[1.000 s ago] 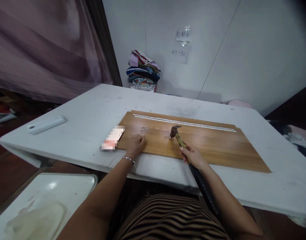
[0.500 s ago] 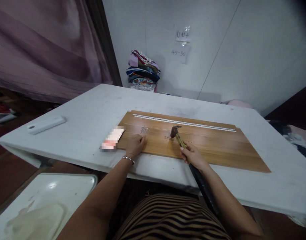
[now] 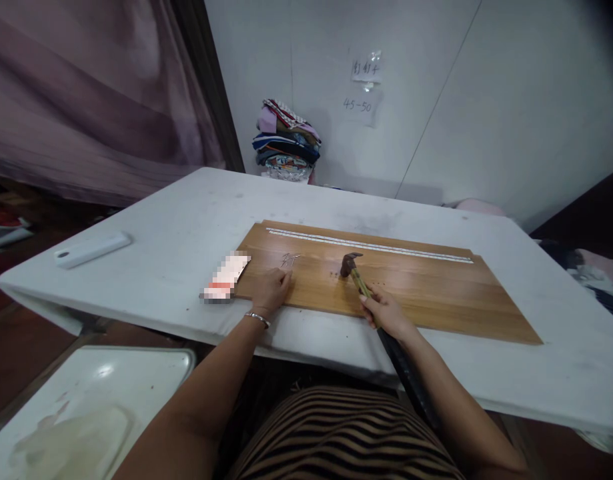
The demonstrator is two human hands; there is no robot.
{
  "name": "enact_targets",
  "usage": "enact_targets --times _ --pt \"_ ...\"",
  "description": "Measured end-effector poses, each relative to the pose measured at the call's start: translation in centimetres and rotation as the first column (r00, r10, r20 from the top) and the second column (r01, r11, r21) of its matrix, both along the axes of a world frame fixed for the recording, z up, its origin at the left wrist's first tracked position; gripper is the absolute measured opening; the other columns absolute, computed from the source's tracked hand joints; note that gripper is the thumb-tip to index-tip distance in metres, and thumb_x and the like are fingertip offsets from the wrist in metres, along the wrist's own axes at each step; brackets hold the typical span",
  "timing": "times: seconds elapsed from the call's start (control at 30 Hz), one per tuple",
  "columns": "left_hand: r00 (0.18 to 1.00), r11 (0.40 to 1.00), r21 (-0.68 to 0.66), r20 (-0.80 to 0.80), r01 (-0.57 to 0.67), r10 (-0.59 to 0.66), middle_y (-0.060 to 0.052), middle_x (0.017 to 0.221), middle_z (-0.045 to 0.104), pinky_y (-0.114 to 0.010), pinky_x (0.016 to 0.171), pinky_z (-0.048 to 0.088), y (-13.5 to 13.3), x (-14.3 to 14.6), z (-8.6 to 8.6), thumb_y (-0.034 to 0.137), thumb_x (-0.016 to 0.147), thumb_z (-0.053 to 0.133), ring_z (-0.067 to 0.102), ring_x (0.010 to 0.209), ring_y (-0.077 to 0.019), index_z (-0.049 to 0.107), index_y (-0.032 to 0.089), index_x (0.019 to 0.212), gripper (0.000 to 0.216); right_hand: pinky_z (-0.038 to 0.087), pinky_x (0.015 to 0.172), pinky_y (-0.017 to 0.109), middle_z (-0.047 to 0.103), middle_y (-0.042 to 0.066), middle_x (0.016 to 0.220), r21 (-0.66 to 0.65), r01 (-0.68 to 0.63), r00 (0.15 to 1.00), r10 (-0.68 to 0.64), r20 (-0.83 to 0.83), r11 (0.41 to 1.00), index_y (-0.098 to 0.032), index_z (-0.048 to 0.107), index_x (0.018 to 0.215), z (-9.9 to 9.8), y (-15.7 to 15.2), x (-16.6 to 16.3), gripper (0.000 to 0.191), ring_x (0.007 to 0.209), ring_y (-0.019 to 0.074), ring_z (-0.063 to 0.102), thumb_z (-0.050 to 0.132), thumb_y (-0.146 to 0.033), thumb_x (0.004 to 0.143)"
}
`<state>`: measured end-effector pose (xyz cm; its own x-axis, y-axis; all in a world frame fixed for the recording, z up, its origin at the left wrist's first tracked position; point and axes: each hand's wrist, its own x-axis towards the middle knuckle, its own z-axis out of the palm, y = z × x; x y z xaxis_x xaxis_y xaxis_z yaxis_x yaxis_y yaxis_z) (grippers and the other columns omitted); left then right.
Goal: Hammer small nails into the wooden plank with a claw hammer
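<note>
My right hand (image 3: pixel 386 312) grips a claw hammer (image 3: pixel 357 280) by its yellow and black handle. The dark, rusty-looking hammer head is low over the middle of a brown wooden board (image 3: pixel 436 287), beside several small nail heads or holes (image 3: pixel 333 275). I cannot tell whether the head touches the wood. On the board's left part, my left hand (image 3: pixel 271 290) rests with its fingers curled closed. Just past its fingertips lies a small pile of loose nails (image 3: pixel 289 259). Whatever the curled fingers may hold is hidden.
Two white printed strips (image 3: pixel 371 245) run along the board's far side. A blurred-out phone (image 3: pixel 226 277) lies at the board's left end. The white table (image 3: pixel 161 220) also bears a white handle-like object (image 3: pixel 93 249). Folded clothes (image 3: pixel 287 140) are stacked by the wall; a white stool (image 3: pixel 136 373) stands lower left.
The hammer head has dipped very slightly toward the board and left. My left hand, the nails and the board look unmoved.
</note>
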<state>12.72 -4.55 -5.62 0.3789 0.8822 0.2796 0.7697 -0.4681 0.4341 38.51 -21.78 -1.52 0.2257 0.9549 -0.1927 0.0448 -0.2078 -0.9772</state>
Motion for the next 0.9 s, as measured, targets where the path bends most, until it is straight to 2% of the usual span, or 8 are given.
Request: enact_targets --times 0.1,0.37,0.9 --pt "1.0 1.0 0.0 0.009 0.003 -0.003 -0.008 0.076 0.068 -0.032 0.067 0.036 -0.02 -0.02 0.02 0.037 0.098 0.045 0.059 0.074 -0.0194 0.061 0.019 0.065 0.041 0.033 0.035 0.022 0.048 -0.009 0.054 0.007 -0.003 1.0 0.003 0.01 1.0 -0.018 0.061 0.12 0.07 -0.04 0.05 0.047 0.038 0.009 0.039 0.066 -0.042 0.08" --pt "0.999 1.0 0.002 0.029 0.013 -0.013 -0.007 0.074 0.066 -0.032 0.067 0.036 0.0 -0.1 -0.03 0.038 0.098 0.045 0.058 0.073 -0.0195 0.06 0.02 0.064 0.041 0.036 0.035 0.023 0.049 -0.009 0.055 0.025 0.006 1.0 -0.006 0.01 1.0 -0.016 0.057 0.128 0.94 -0.02 0.08 0.058 0.04 0.0104 0.041 0.067 -0.043 0.078" --pt "1.0 1.0 -0.015 -0.01 -0.01 0.01 -0.009 0.077 0.069 -0.033 0.066 0.035 -0.04 0.0 0.16 0.039 0.098 0.043 0.059 0.074 -0.0199 0.06 0.019 0.064 0.043 0.033 0.035 0.022 0.049 -0.009 0.054 -0.003 -0.003 1.0 0.003 -0.021 1.0 -0.019 0.059 0.117 0.2 -0.18 -0.18 0.046 0.038 0.0089 0.037 0.067 -0.042 0.079"
